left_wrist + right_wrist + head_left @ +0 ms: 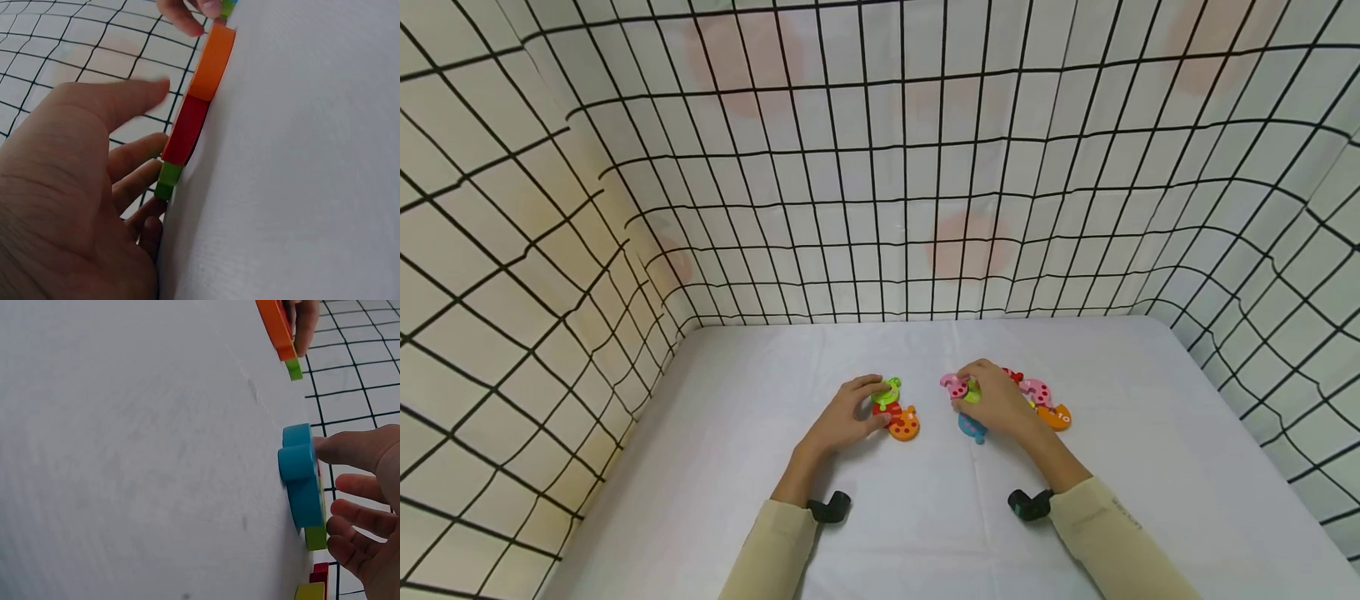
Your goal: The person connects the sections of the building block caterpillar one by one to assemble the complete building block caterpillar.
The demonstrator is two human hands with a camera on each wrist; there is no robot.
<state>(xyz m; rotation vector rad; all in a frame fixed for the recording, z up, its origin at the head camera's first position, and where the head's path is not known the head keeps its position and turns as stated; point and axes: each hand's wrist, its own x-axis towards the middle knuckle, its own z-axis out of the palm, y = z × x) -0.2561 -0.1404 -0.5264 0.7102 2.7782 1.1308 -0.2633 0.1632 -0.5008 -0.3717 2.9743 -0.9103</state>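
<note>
Small flat painted animal-shaped pieces lie on a white surface. My left hand (844, 415) is around the left group, fingers at a green piece (891, 393) and thumb by a striped red piece (892, 410). Touching the red one is a spotted orange piece (905, 424). In the left wrist view the thumb stands apart from the fingers. My right hand (1000, 402) reaches over a spotted pink piece (953, 385), a green piece (973, 392) and a blue piece (303, 478). Its thumb tip touches this group, and the other fingers are loosely bent.
Beyond my right hand lie a red piece (1013, 375), another spotted pink piece (1037, 392) and an orange piece (1055, 417). A black wire grid (910, 200) rises behind and along both sides of the white surface (917, 517).
</note>
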